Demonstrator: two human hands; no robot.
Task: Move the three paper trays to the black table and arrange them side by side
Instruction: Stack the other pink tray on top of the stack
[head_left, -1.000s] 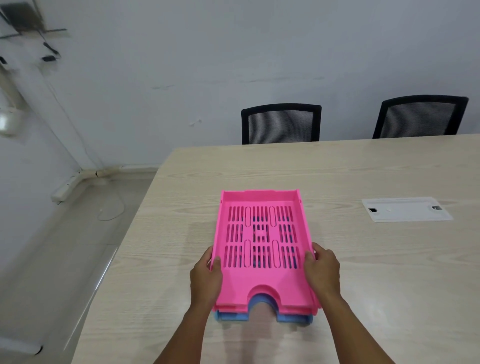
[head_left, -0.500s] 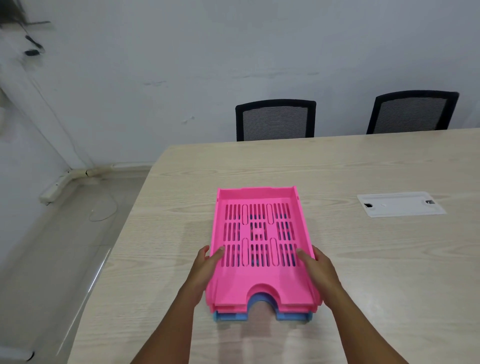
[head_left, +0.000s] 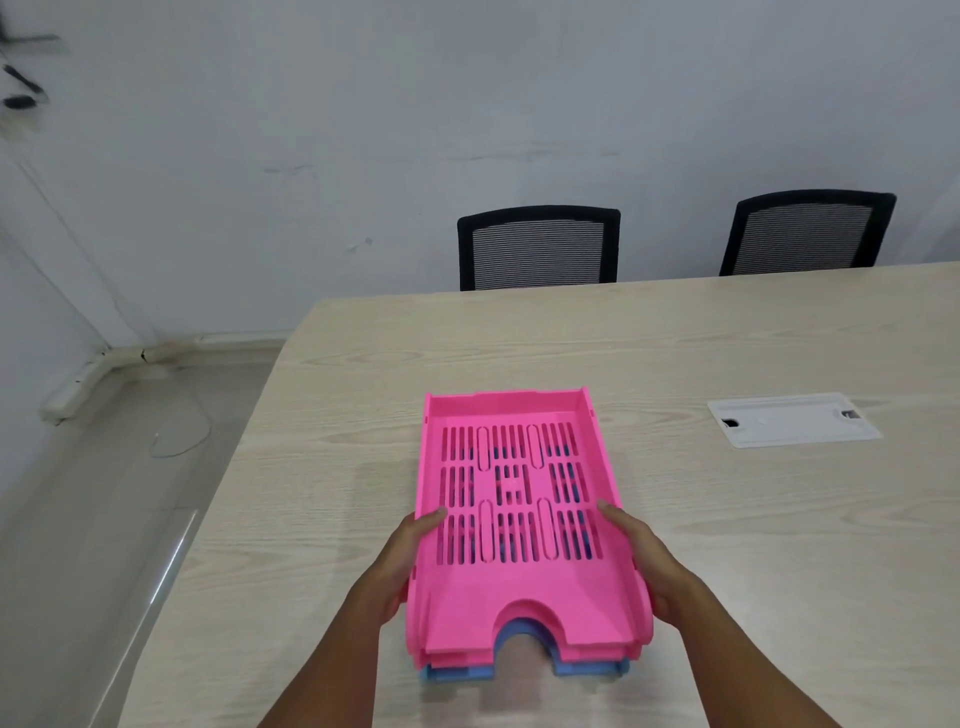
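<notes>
Three nested trays: two pink (head_left: 511, 587) over one blue (head_left: 457, 674), stacked on the pale worktop (head_left: 727, 545) near its left edge. Two chairs (head_left: 537, 247) beyond the far edge; one white plate (head_left: 792, 420) well apart to the right, bare surface between. Long axis running away, notched end nearest. Left hand (head_left: 395, 566) and right hand (head_left: 657, 566) clasping the stack's sides, fingers (head_left: 431, 517) curled over the rims.
</notes>
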